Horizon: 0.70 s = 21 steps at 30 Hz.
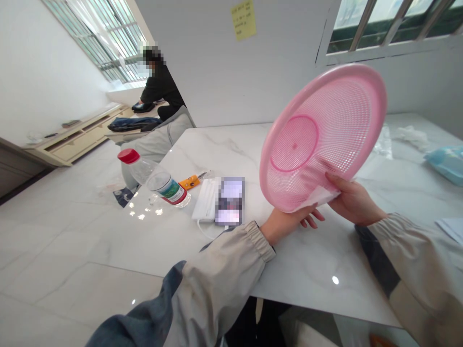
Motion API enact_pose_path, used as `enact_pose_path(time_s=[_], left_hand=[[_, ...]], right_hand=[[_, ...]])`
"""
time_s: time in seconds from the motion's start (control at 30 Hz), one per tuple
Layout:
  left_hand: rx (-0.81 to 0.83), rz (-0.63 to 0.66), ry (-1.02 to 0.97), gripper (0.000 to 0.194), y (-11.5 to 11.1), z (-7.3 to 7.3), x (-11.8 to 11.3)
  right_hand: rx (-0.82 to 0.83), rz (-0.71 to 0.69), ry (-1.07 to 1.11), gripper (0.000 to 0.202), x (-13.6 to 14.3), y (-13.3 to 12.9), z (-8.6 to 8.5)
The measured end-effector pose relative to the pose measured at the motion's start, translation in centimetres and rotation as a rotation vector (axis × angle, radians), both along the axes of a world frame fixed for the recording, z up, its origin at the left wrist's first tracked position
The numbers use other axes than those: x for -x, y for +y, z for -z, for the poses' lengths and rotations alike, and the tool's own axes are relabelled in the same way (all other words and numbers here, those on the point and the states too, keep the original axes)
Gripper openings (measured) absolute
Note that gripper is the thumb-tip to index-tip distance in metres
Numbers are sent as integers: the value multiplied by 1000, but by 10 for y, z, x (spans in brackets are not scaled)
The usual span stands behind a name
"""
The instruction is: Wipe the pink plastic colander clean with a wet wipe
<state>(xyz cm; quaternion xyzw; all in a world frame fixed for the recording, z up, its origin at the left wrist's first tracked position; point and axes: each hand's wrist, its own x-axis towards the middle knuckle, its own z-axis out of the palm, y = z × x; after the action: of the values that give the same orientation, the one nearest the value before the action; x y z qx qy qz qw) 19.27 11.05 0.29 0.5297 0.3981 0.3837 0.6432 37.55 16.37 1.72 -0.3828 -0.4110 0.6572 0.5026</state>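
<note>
A pink mesh basket (343,115) is held tilted above the white marble table (231,144), its open side turned toward the camera. My right hand (352,198) grips its lower right rim, thumb inside, with a piece of white tissue or cloth (320,196) pressed against the rim. My left hand (289,224) is under the basket's lower edge, partly hidden by it. Some of its fingers show past the tissue, apart and bent; whether they hold the rim is hidden.
On the table's left are a red-capped bottle (162,185), an orange item (190,182), a white device (206,200) and a phone (230,201). A blue packet (446,164) and crumpled tissue (413,137) lie right. A person (161,89) sits beyond a grey sofa (155,142).
</note>
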Motion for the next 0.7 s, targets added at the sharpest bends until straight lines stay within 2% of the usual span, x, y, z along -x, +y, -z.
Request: enact_pose_path(time_s=[0.1,0.2,0.33,0.43,0.6,0.7], left_hand=[[84,5,-139,54,-2,1,2],[172,-22,-182,54,-3,3,5],[244,-46,-151,50,-3,5,6],[235,-38,-163,47,-3,7,7],[198,-96,-181,47,-3,9,10],[137,-168,-161,47,-3,12,11]], right_hand=[[-7,10,13,45,-2,4,3],[-24,23,-12,50,-7,9,6],[-158,202,-35,41,-17,15,12],[-263,327,-69,32,-21,19,17],[-202,422,13,35,-14,24,18],[-216,483,34,29,-12,24,17]])
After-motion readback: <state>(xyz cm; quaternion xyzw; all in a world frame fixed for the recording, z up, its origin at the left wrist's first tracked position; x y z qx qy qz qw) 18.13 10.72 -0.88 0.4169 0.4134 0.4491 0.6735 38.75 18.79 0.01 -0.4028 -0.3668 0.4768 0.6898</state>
